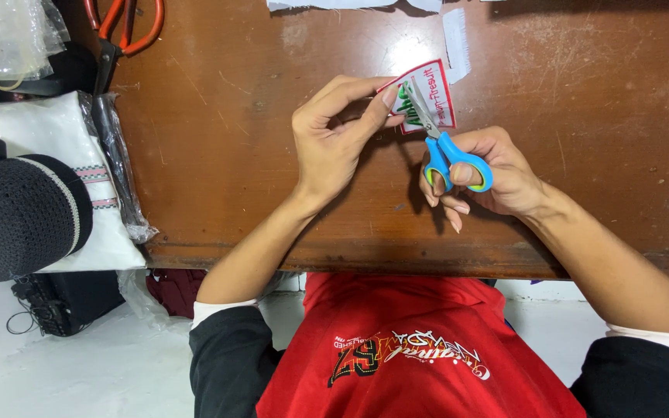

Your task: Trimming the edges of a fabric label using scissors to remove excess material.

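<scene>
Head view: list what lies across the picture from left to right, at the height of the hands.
Black knitted cap → white folded cloth → clear plastic wrap → left hand → red-edged patch → blue scissors → right hand → bare wooden table.

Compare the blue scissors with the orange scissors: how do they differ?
The blue scissors are small and held in the right hand, blades at the red-edged patch that the left hand pinches. The orange scissors look larger, lie untouched at the table's far left corner, and are partly cut off by the frame. Both have looped plastic handles.
</scene>
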